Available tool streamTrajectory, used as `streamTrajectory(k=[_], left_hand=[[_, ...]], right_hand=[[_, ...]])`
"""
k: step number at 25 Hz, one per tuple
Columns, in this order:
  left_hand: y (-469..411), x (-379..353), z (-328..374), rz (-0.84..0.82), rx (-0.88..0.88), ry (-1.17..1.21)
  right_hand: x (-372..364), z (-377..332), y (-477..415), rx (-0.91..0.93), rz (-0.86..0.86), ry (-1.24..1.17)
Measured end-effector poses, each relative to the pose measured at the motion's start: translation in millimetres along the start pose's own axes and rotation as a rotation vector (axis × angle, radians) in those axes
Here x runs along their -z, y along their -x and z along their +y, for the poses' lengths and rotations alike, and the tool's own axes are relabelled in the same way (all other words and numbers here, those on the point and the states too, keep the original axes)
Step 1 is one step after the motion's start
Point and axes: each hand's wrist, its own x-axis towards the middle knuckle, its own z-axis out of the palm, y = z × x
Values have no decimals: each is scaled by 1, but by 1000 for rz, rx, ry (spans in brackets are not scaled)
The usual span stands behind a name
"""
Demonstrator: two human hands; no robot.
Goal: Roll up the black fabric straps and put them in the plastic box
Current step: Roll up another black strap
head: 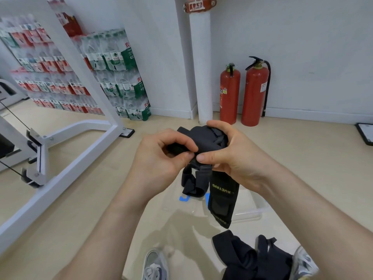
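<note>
I hold a black fabric strap (203, 141) in front of me, partly wound into a thick roll. My left hand (161, 156) pinches the roll's left side with thumb and fingers. My right hand (228, 152) curls over its top and right side. The loose end with yellow lettering (223, 199) hangs down, and a looped part (191, 183) dangles beside it. Below on the floor stands the clear plastic box (250, 207), half hidden by the strap. More black straps (248, 257) lie in a heap at the bottom right.
A white metal gym frame (84, 138) stands to the left. Stacked packs of bottled water (113, 73) line the back wall. Two red fire extinguishers (242, 91) stand by a white pillar. My shoes (154, 265) show at the bottom edge.
</note>
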Motion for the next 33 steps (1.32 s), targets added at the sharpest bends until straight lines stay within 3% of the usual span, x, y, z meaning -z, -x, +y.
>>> streamTrajectory(k=[3, 7, 10, 18, 23, 29, 33], left_hand=[[1, 1, 3, -63, 88, 79], [2, 16, 6, -251, 189, 286], [3, 16, 7, -216, 184, 322], [5, 12, 7, -41, 156, 348], [2, 12, 7, -57, 154, 341], [1, 7, 8, -52, 168, 246], [3, 1, 8, -6, 193, 282]], right_hand=[[4, -1, 0, -2, 6, 12], [8, -6, 4, -53, -127, -73], [6, -4, 4, -69, -162, -148], [0, -7, 7, 8, -46, -228], [-6, -4, 8, 91, 90, -178], [-6, 0, 13, 77, -2, -152], [-5, 0, 11, 55, 64, -137]])
